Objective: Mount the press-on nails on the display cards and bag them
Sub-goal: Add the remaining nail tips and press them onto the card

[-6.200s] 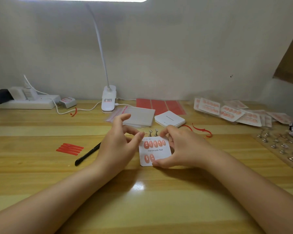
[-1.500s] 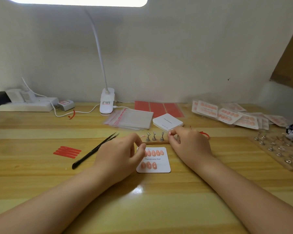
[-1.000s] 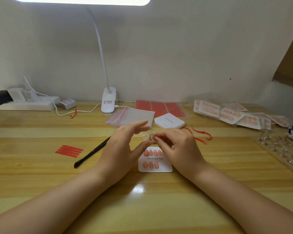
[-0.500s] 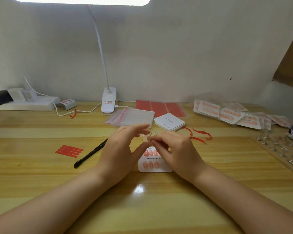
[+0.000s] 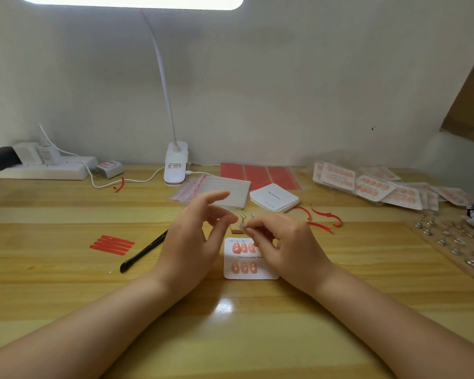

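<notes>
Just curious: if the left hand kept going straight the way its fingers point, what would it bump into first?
Probably the stack of clear bags: the left hand points up and away toward it, though depth is hard to judge.

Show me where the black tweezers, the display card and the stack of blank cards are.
black tweezers (image 5: 143, 251): head view, middle of shaft.
display card (image 5: 251, 272): head view, lower white part.
stack of blank cards (image 5: 274, 197): head view, top card.

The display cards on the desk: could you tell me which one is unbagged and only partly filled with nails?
The card between the hands, marked "Handmade Nail". It lies bare on the desk, while the bagged cards are piled far right.
</notes>
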A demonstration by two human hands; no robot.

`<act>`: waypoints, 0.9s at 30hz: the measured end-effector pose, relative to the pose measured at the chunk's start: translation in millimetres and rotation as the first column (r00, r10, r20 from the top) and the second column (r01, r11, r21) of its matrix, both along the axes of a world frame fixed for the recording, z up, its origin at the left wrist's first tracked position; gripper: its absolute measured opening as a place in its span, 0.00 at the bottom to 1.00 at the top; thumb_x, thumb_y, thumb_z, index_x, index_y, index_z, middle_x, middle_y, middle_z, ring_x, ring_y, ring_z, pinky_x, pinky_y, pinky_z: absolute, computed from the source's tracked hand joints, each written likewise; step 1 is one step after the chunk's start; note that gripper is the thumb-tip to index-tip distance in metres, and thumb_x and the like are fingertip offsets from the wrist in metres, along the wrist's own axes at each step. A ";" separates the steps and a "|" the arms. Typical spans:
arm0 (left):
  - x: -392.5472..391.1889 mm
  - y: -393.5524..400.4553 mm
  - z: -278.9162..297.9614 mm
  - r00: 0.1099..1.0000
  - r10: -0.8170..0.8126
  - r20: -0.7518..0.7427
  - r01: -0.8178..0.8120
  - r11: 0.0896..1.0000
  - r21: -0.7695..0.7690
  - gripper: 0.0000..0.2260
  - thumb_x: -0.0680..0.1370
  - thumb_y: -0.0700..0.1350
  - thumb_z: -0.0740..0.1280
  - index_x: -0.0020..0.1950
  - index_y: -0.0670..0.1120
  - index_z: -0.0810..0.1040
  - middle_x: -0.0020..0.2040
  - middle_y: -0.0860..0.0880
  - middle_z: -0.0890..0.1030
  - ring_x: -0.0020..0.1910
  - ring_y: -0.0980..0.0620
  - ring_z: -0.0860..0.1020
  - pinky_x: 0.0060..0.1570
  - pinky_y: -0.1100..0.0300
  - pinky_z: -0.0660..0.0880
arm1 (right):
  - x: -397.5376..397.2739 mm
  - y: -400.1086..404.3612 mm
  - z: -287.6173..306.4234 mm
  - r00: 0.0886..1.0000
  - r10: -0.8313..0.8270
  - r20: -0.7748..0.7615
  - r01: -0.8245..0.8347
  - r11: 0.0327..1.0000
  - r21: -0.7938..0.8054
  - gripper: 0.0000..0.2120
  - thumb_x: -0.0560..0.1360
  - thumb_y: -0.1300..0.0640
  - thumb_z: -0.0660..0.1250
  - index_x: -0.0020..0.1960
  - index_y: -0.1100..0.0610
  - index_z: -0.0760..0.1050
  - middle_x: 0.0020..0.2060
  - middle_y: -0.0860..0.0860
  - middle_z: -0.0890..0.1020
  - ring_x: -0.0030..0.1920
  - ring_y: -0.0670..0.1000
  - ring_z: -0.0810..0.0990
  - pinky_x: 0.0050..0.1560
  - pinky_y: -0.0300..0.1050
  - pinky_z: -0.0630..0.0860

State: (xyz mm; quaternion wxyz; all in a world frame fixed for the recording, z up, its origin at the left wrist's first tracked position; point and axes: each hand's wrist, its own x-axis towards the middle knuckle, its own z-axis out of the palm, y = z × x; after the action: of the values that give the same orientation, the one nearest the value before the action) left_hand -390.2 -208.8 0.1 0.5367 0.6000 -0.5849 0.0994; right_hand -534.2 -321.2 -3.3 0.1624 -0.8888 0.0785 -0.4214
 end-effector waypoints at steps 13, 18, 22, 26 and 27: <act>4.4 -1.2 -2.7 0.992 0.028 -0.122 -0.014 0.993 0.115 0.20 0.74 0.44 0.72 0.63 0.54 0.70 0.48 0.58 0.81 0.47 0.58 0.80 0.48 0.63 0.77 | -17.8 -42.0 10.0 0.924 -0.381 -0.003 0.330 0.796 0.508 0.05 0.72 0.52 0.73 0.38 0.45 0.81 0.35 0.43 0.81 0.35 0.42 0.76 0.40 0.42 0.74; 1.9 0.3 -0.9 0.992 0.037 -0.117 -0.020 0.990 0.139 0.20 0.74 0.45 0.72 0.63 0.53 0.71 0.48 0.59 0.80 0.46 0.58 0.79 0.48 0.56 0.79 | -16.3 -43.9 4.6 0.864 -0.442 -0.239 0.501 0.802 0.327 0.08 0.71 0.47 0.73 0.34 0.41 0.79 0.34 0.44 0.72 0.35 0.45 0.71 0.38 0.43 0.65; 0.1 1.0 0.2 0.993 0.039 -0.107 -0.022 0.987 0.156 0.20 0.74 0.45 0.73 0.63 0.54 0.70 0.48 0.60 0.80 0.47 0.58 0.79 0.48 0.53 0.79 | -14.6 -43.5 4.2 0.824 -0.447 -0.347 0.542 0.800 0.258 0.06 0.73 0.44 0.71 0.40 0.44 0.84 0.35 0.40 0.74 0.41 0.46 0.75 0.36 0.42 0.66; -0.4 1.4 1.3 0.993 0.040 -0.108 -0.022 0.986 0.165 0.20 0.74 0.45 0.73 0.62 0.54 0.70 0.48 0.61 0.80 0.47 0.58 0.79 0.48 0.52 0.79 | -15.6 -44.7 5.5 0.787 -0.471 -0.398 0.567 0.806 0.167 0.08 0.73 0.42 0.70 0.46 0.44 0.85 0.41 0.41 0.80 0.47 0.47 0.77 0.39 0.42 0.72; 0.0 1.4 1.4 0.993 0.040 -0.110 -0.022 0.986 0.166 0.20 0.74 0.45 0.73 0.62 0.54 0.70 0.48 0.61 0.80 0.47 0.58 0.79 0.48 0.52 0.79 | -16.1 -44.5 5.7 0.780 -0.478 -0.404 0.571 0.808 0.147 0.09 0.73 0.42 0.69 0.47 0.44 0.84 0.42 0.41 0.80 0.49 0.47 0.77 0.41 0.43 0.73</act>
State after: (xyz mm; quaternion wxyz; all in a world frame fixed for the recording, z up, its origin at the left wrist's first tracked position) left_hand -390.2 -207.4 1.5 0.5159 0.6559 -0.5504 0.0253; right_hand -550.3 -365.7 2.4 0.1367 -0.8613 0.4070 -0.2717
